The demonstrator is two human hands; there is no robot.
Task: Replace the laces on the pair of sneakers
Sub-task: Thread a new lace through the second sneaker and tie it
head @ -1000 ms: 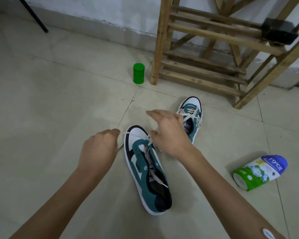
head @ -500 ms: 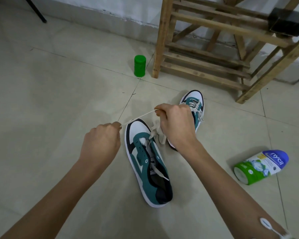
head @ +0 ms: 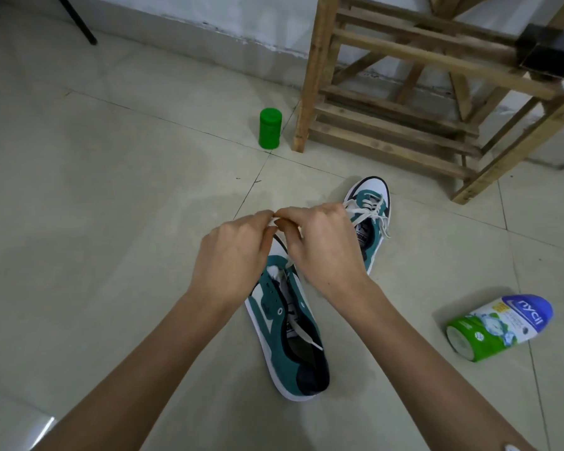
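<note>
Two teal and white sneakers lie on the tiled floor. The near sneaker (head: 290,340) points away from me, its eyelets mostly bare, with a white lace (head: 287,265) rising from its front eyelets and a loose end lying across the tongue. My left hand (head: 232,258) and my right hand (head: 326,252) meet above its toe, both pinching that lace at the fingertips. The far sneaker (head: 370,219) sits just behind my right hand, laced, with loose white ends hanging over its side.
A green lidded jar (head: 270,127) stands by the leg of a wooden rack (head: 310,92) against the wall. A green and blue powder bottle (head: 498,327) lies on its side at the right. A black stand leg (head: 79,22) is at the far left.
My hands were apart with the lace stretched between them; they have come together above the near sneaker's toe, fingertips touching on the lace.
</note>
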